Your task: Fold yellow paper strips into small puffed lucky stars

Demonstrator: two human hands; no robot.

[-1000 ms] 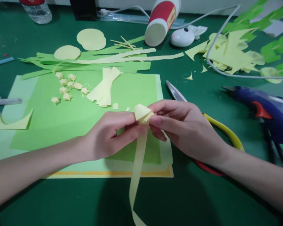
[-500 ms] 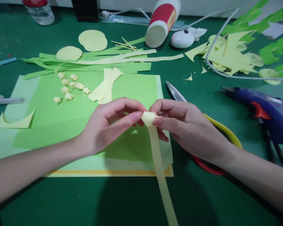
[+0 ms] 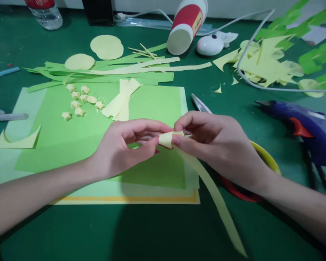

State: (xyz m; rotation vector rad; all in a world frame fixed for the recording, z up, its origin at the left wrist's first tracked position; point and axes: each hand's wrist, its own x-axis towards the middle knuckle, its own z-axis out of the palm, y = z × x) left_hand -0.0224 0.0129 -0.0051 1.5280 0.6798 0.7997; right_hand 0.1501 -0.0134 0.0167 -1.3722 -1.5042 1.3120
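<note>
A pale yellow paper strip point(image 3: 217, 195) is folded at its upper end, and its long tail hangs down to the right. My left hand point(image 3: 125, 145) pinches the folded end from the left between thumb and fingers. From the right, my right hand point(image 3: 214, 141) grips the same fold, thumb pressed on its front. Both hands are above the stacked green paper sheets point(image 3: 157, 105). Several small folded paper stars point(image 3: 79, 111) lie on the sheets at left, near crossed yellow paper strips point(image 3: 122, 99).
Scissors point(image 3: 263, 156) lie partly under my right hand. A blue glue gun point(image 3: 301, 127) rests at right. Behind are green paper strips point(image 3: 152, 77), a tipped paper cup point(image 3: 180, 38), a white cable point(image 3: 241, 61) and yellow paper scraps point(image 3: 271, 61). A water bottle point(image 3: 47, 16) stands back left.
The fold has turned between my fingers, and the strip's tail has swung to the right. My right hand has shifted slightly; both hands keep their hold.
</note>
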